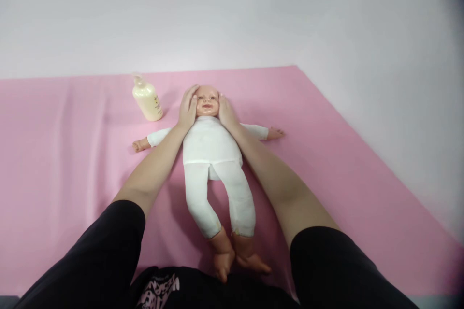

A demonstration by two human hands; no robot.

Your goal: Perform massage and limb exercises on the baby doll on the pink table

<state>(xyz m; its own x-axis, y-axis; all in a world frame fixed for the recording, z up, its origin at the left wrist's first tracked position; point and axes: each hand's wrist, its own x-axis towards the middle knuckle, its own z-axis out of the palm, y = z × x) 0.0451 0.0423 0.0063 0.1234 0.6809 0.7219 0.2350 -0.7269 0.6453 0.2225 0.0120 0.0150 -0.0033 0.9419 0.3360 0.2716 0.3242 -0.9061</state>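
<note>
A baby doll [212, 149] in white cloth lies on its back on a pink sheet [326, 164], feet toward me, arms spread out. My left hand [188, 106] cups the left side of the doll's head, fingers reaching over the crown. My right hand [225, 112] presses flat against the other side of the head. Both hands touch the head, with the doll's face showing between them.
A cream pump bottle [147, 99] stands on the sheet just left of the doll's head, close to my left hand. A pale wall runs behind and along the sheet's right edge. My black sleeves fill the bottom of the view.
</note>
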